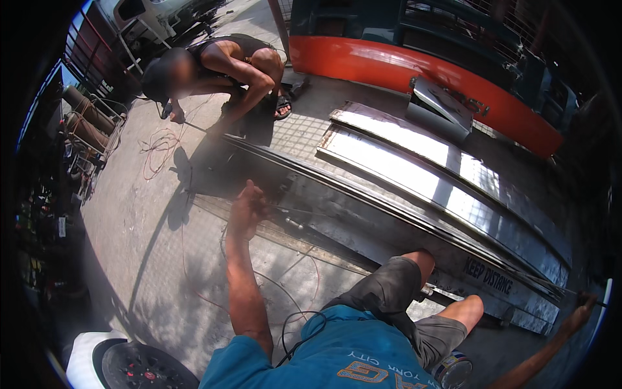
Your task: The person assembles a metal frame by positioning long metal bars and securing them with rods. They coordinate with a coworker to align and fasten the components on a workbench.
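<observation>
Only spotted a dark lettered sign panel on the long metal bumper, lower right of the frame, plus a small round printed can at the bottom edge.

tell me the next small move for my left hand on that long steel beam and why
Probably settle the left hand flat on the long steel beam and press down. It sits at the beam's near edge with its grip unclear, while the right hand is far off at the other end and a crouching person works at the far end, so the beam may shift.
</observation>
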`<state>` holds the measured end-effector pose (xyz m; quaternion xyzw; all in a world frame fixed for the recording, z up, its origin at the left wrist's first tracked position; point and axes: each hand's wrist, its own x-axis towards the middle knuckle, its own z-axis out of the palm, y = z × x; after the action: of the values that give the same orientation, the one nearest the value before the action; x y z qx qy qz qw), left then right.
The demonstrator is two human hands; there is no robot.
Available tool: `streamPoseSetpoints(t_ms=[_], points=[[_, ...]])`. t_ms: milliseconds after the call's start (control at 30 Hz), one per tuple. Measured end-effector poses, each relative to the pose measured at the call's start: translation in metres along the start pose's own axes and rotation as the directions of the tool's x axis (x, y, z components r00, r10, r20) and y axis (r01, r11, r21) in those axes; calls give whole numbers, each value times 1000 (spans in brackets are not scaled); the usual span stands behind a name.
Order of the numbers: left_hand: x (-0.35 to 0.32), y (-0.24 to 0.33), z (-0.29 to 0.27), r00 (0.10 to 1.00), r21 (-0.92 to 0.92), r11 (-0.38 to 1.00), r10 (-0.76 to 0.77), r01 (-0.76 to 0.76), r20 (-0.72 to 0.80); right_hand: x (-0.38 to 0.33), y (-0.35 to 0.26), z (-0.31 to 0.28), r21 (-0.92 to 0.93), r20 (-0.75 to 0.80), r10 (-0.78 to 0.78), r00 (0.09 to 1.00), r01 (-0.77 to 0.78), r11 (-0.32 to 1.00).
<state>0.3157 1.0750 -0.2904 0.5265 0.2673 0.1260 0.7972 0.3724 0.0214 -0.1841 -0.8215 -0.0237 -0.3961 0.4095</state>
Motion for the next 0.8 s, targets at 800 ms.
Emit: streamPoseSetpoints(t_ms=[800], points=[[-34,62,-51,967,265,959,157,-101,-200,16,-124,88,-337,-411,247,878,-398,853]])
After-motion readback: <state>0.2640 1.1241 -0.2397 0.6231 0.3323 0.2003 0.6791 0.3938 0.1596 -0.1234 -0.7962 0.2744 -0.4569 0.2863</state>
